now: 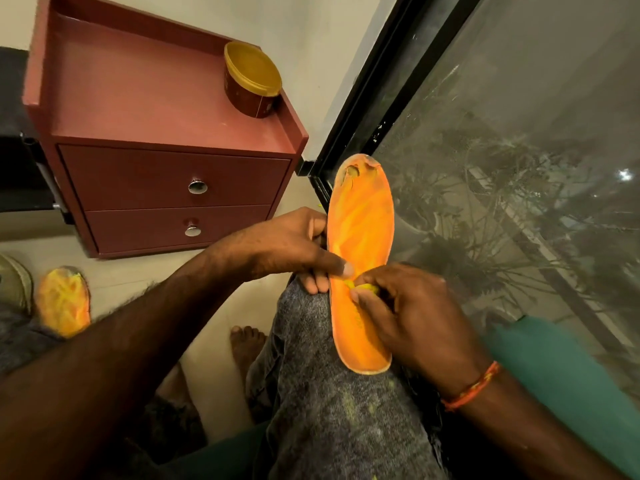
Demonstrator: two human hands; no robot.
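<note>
- One orange insole (360,237) lies along the knee (329,393). The left hand (277,247) grips its edge, thumb on top.
- The right hand (408,306) pinches a small yellow scrap (369,289) against it, just beside that thumb. The work looks midway, and the torn toe end beyond the grip is untouched.
- A second insole (64,301), yellow-streaked, lies well left of the grip. Beyond it a jar (251,79) stands on the cabinet (138,109). Nothing seems to block the hands.

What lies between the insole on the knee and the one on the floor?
In the head view, the left forearm crosses that stretch, the left hand gripping the knee insole; beside the floor insole, bare floor.
</note>
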